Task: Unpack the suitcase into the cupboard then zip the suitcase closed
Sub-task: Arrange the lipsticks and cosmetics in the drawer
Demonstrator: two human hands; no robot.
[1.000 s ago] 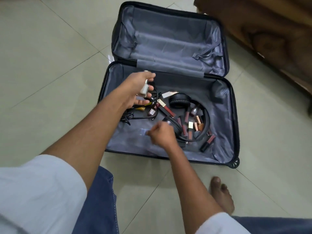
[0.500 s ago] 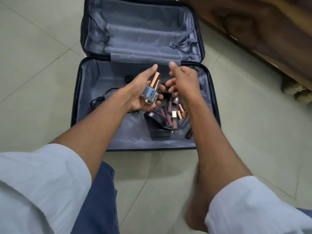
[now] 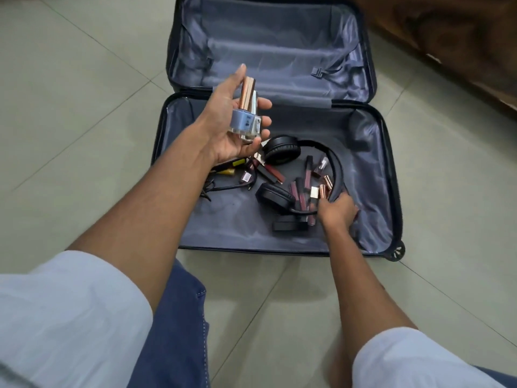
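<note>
While it lies open flat on the tiled floor: the suitcase (image 3: pixel 389 152) shows two grey-lined halves, the far one holding only its strap and buckle.
Left hand (image 3: pixel 233 121): palm up above the near half's far left corner, fingers loosely curled round a small cluster of bottles.
Nail polish bottle (image 3: pixel 246 123): pale blue with a rose-gold cap, resting across the palm between thumb and fingertips, at least one more capped bottle behind it.
Right hand (image 3: pixel 337 211): down in the near half by its right edge, fingers bent onto the lip gloss tubes (image 3: pixel 307 189); whether it has hold of one I cannot tell.
Near half, contents: black headphones (image 3: pixel 279 175) ringing the tubes, a black cable (image 3: pixel 223 187) toward the left edge, a small black box (image 3: pixel 289 226) near the front edge.
</note>
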